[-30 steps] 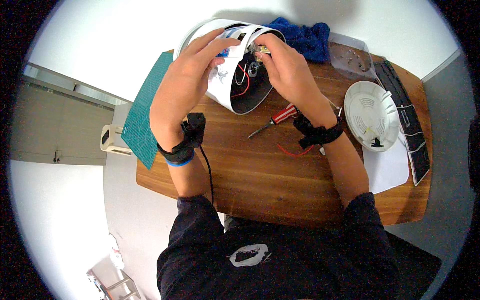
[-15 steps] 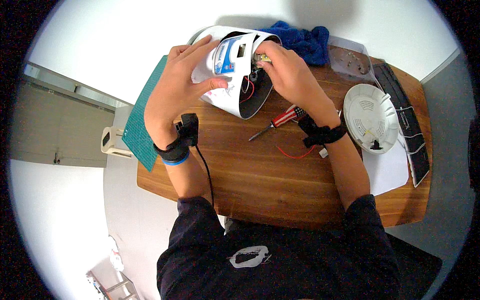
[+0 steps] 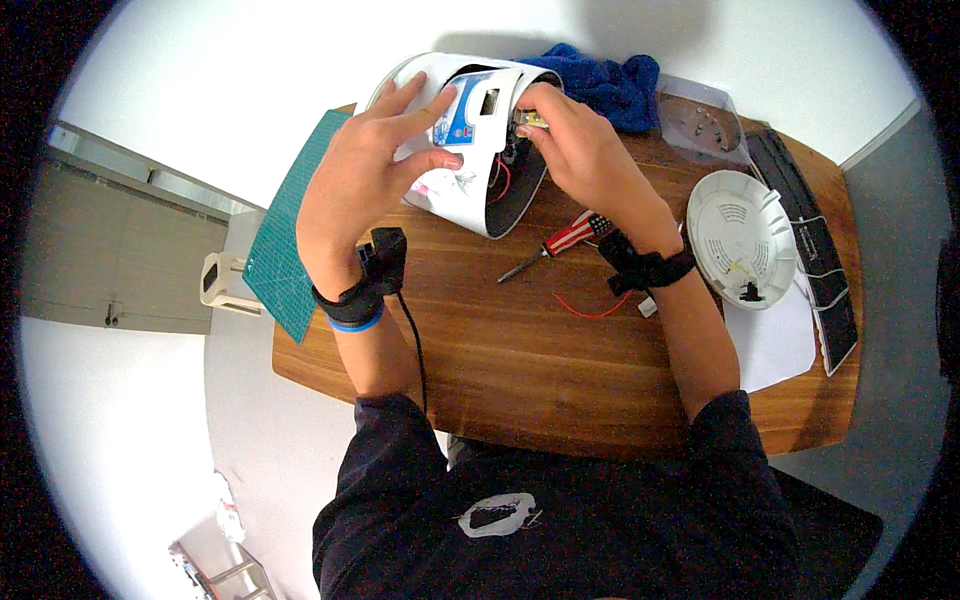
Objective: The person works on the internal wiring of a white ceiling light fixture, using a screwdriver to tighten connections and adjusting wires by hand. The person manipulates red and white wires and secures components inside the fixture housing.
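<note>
A white appliance housing (image 3: 465, 205) lies tilted at the back of the table, its open dark end facing right. A front panel (image 3: 463, 108) with a blue-and-white label and a rectangular slot stands partly away from it. My left hand (image 3: 365, 165) is spread over the housing's left side, index fingertip at the panel's edge and thumb near the white wall below. Between the thumb and fingers of my right hand (image 3: 585, 150) is a small circuit board (image 3: 530, 119) with yellowish parts, at the opening beside the panel. Red wire (image 3: 502, 180) shows inside the housing.
A screwdriver (image 3: 570, 235) and a loose red wire (image 3: 590, 312) lie below my right hand. To the right are a round vented white cover (image 3: 735, 215), a clear tray (image 3: 690, 115) with screws, and white paper (image 3: 775, 345). A green cutting mat (image 3: 290, 240) overhangs the left edge.
My left hand has shifted slightly right, its fingers now nearer the panel. The panel has tilted and moved a little to the right. My right hand keeps its pinch on the circuit board.
</note>
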`<state>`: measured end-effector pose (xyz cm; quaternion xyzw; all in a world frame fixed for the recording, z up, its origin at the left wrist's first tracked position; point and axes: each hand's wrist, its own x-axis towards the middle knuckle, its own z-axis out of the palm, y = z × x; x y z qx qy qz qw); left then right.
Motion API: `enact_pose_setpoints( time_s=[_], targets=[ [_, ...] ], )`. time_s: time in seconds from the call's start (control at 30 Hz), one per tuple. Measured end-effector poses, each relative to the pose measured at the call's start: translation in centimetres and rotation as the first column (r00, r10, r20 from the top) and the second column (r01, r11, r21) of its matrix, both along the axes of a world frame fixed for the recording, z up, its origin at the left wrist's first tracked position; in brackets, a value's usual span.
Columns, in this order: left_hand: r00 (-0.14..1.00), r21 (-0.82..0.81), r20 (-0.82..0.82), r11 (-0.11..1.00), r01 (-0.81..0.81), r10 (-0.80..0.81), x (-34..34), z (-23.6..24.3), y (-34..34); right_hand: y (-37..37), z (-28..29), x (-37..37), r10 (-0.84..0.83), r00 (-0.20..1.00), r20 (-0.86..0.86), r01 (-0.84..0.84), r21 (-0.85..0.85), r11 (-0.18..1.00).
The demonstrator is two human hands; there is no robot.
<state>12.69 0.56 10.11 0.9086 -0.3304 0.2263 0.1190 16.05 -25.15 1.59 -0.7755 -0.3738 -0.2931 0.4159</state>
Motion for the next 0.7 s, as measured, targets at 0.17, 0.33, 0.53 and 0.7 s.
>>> enact_pose_setpoints(
  time_s=[0.17, 0.33, 0.53, 0.7],
  targets=[
    [0.999, 0.012, 0.004, 0.999, -0.037, 0.036, -0.23, -0.14, -0.12, 0.03, 0.19, -0.25, 0.028, 0.999, -0.026, -0.028, 0.009, 1.0],
    [0.999, 0.025, -0.011, 0.998, -0.052, 0.052, -0.26, -0.15, -0.34, -0.03, 0.11, -0.25, 0.051, 0.997, -0.059, -0.05, 0.027, 0.998],
    [0.994, -0.014, -0.101, 0.999, 0.028, -0.03, -0.41, 0.12, -0.15, -0.17, 0.15, -0.16, 0.077, 0.995, -0.065, -0.076, 0.02, 0.997],
    [0.993, -0.049, -0.071, 0.994, 0.095, -0.099, -0.16, 0.04, -0.14, -0.12, 0.19, -0.19, 0.087, 0.992, -0.094, -0.085, 0.03, 0.996]
  ],
)
